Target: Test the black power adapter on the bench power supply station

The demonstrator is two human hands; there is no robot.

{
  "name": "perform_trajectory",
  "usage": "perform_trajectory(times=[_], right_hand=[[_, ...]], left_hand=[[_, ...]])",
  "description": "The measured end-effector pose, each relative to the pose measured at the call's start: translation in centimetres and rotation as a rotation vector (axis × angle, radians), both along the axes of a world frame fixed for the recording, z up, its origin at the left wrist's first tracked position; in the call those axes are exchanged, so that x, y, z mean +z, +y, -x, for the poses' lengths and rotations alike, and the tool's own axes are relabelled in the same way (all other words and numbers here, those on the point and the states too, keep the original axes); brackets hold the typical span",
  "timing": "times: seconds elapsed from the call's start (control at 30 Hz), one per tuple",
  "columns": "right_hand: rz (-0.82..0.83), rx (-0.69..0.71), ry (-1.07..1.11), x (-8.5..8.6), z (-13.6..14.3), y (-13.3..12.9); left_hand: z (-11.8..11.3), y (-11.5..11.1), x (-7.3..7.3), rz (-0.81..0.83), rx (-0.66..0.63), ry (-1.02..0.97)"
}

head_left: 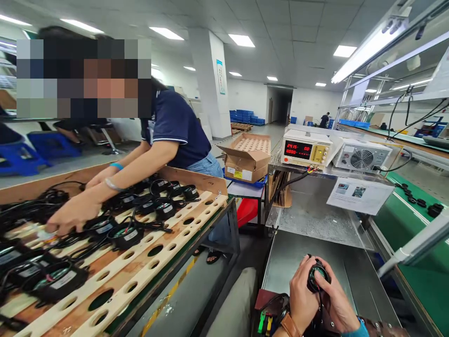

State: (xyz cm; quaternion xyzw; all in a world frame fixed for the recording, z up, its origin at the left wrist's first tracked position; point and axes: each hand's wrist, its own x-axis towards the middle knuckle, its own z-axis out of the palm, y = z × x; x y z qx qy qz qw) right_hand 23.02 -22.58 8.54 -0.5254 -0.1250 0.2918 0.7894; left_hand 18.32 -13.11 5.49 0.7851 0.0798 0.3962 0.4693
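Observation:
Low on the right I hold a small round black device with a green circuit board [317, 277] and a dark cable hanging from it. It looks like a motor housing. My left hand [300, 288] wraps round its left side. From the right, the fingers of my right hand [336, 299] close on it, the thumb lying across its open face. Both hands are over a grey metal worktop [284, 262]. By my left wrist lie a tangle of black cable [277, 302] and small green and yellow clips [265, 323].
At left, a co-worker [175, 121] reaches into a wooden tray [168, 255] of similar black devices [126, 234] with cables. Ahead stand a power supply [305, 147] with red digits, a second unit with a fan [363, 157] and a cardboard box [247, 161].

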Motion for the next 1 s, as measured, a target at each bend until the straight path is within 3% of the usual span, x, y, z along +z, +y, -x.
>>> perform_trajectory(times=[0.2,0.33,0.5,0.63,0.7,0.8,0.9,1.0], right_hand=[[0.055,-0.031,0.026,-0.4,-0.2,0.3],[0.038,-0.057,0.019,0.3,-0.2,0.8],[-0.141,-0.052,0.182,2.2,-0.1,0.6],[-0.300,0.040,0.282,3.2,0.0,0.5],[-0.328,0.080,0.306,3.2,-0.2,0.7],[-0.324,0.105,0.327,2.3,-1.3,1.1],[-0.288,0.053,0.301,0.3,-3.4,1.5],[-0.211,0.028,0.251,-2.5,-6.5,1.8]], left_hand=[[-0.1,1.4,-0.5,-0.001,-0.110,-0.032],[0.2,2.5,0.3,0.041,-0.247,-0.013],[2.5,2.9,0.7,0.365,-0.368,0.088],[5.7,1.7,-0.7,0.519,-0.769,0.248],[6.8,0.5,-1.9,0.499,-0.869,0.343],[7.6,-1.9,-4.4,0.596,-0.965,0.443],[8.5,-4.0,-6.8,0.942,-1.147,0.546],[9.4,-3.9,-6.3,1.212,-1.191,0.598]])
